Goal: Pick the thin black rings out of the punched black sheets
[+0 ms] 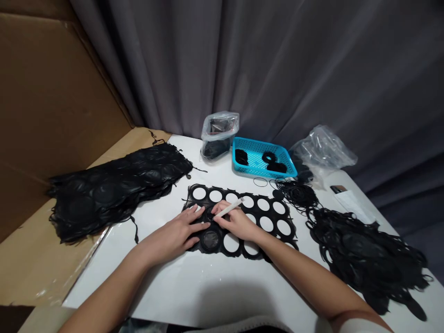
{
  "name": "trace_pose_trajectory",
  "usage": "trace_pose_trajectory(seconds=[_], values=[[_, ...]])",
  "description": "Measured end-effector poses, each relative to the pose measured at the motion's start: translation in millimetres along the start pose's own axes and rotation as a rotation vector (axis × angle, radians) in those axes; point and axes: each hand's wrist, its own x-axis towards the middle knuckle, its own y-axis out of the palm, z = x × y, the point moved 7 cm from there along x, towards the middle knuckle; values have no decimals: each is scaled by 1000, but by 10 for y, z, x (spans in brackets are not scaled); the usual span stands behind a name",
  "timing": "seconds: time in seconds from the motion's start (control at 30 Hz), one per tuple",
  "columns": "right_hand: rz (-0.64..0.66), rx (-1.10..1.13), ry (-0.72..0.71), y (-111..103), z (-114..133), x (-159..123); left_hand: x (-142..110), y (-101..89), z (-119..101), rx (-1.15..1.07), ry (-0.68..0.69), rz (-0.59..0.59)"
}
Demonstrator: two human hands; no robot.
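A black rubber-like sheet (222, 190) with rows of round holes lies flat on the white table, the white top showing through most holes. One round spot (210, 239) near its lower left is still filled with black. My left hand (180, 230) rests on the sheet's left side, fingers spread and pressing down. My right hand (236, 224) is closed around a slim pale stick-like tool (229, 208), slanted over the sheet. Its working end is hidden by the fingers near the left hand's fingertips.
A stack of black sheets (121, 185) lies left on cardboard (21, 273). Behind stand a bagged container (219, 134) and a blue basket (263, 169) holding black rings. To the right are thin black rings (300, 193), black scraps (367, 249) and a clear plastic bag (326, 148).
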Motion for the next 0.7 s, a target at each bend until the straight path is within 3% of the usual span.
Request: trace_pose_trajectory(seconds=[0.23,0.43,0.5,0.63,0.7], values=[[-2,-61,-27,9,51,-33,5,-3,-43,45,16,-24],[-7,-383,-211,226,137,-106,-27,5,-60,69,45,-57],[-111,-415,-190,101,75,-52,-20,-17,-73,84,44,-50],[-452,-302,-23,-520,-80,-12,24,-78,-106,152,35,12],[-511,-261,29,-699,-69,-86,23,-92,-157,186,42,15]])
